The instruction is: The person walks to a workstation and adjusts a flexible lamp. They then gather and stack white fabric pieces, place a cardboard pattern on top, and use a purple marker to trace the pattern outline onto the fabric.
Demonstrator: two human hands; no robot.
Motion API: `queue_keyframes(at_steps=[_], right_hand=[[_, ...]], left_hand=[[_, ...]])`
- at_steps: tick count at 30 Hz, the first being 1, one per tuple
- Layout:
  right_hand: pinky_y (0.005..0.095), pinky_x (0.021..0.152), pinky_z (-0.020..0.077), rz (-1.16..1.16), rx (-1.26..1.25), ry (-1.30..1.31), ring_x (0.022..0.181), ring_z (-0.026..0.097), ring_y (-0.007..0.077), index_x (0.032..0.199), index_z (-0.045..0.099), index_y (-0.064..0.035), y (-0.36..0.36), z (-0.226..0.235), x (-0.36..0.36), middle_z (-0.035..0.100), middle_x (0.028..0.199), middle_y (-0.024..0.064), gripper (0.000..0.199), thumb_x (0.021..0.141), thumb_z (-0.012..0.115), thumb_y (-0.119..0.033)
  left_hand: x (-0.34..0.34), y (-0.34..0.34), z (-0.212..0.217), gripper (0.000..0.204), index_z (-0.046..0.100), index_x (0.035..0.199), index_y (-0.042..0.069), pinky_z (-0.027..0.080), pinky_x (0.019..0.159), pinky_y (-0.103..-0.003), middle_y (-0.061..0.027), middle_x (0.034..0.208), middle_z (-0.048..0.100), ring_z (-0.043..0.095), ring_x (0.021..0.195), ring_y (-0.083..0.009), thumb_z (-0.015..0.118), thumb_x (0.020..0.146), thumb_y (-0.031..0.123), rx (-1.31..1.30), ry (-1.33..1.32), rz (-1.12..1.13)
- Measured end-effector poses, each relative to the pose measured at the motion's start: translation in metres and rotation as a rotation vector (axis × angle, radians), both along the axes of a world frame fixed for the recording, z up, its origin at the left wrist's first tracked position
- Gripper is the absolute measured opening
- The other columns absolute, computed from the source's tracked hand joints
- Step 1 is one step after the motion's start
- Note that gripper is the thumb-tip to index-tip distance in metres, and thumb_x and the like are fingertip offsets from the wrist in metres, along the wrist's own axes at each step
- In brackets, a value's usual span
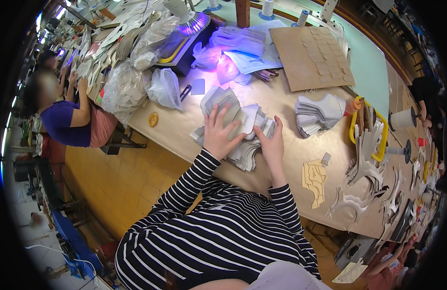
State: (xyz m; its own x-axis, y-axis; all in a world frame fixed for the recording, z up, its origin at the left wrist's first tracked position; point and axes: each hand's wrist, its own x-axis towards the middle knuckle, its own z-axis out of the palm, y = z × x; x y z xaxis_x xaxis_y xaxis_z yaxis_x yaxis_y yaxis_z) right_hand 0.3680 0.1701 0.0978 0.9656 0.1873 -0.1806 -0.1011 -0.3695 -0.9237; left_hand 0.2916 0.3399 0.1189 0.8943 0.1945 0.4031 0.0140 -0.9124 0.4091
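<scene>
Several loose stacks of grey and white cut pieces, apparently shoe parts, lie close together in front of me. My left hand (pixel 219 134) lies over the left grey stack (pixel 215 98), fingers spread and thumb stretched toward the middle. My right hand (pixel 272 144) holds the edge of the right stack (pixel 267 126) between its thumb and fingers; the undersides of those fingers are hidden. A smooth white piece (pixel 247 120) lies on top, between my two hands. Below it, more layered pieces (pixel 244 157) fan out close to the table's near edge.
Another grey stack (pixel 320 113) stands to the right, near a yellow-framed basket (pixel 378 140). Yellowish flat shapes (pixel 314 182) lie at near right. A brown board (pixel 310 58), a lit lamp (pixel 192 21) and plastic bags (pixel 164 88) occupy the back. A co-worker (pixel 68 111) sits at left.
</scene>
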Motion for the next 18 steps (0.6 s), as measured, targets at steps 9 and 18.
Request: queue_keyframes(at_steps=[9, 18], right_hand=[[0.0453, 0.089, 0.0504, -0.037, -0.263, 0.019, 0.109, 0.064, 0.0407, 0.137, 0.042, -0.0052, 0.010, 0.021, 0.000, 0.063, 0.123, 0.0254, 0.083, 0.078, 0.075, -0.053], [0.0461, 0.086, 0.0506, -0.054, -0.257, 0.014, 0.106, 0.064, 0.0401, 0.133, 0.044, -0.0046, 0.010, 0.021, 0.001, 0.065, 0.118, 0.0246, 0.079, 0.076, 0.077, -0.050]], left_hand=[[0.011, -0.010, -0.015, 0.012, 0.061, 0.086, 0.007, 0.031, 0.111, -0.062, -0.0059, 0.131, 0.058, 0.047, 0.132, -0.0315, 0.071, 0.081, 0.012, 0.137, -0.117, -0.026], [0.017, 0.006, -0.018, 0.011, 0.061, 0.092, 0.005, 0.034, 0.111, -0.053, -0.0113, 0.126, 0.054, 0.045, 0.132, -0.0348, 0.068, 0.085, 0.009, -0.155, -0.068, 0.039]])
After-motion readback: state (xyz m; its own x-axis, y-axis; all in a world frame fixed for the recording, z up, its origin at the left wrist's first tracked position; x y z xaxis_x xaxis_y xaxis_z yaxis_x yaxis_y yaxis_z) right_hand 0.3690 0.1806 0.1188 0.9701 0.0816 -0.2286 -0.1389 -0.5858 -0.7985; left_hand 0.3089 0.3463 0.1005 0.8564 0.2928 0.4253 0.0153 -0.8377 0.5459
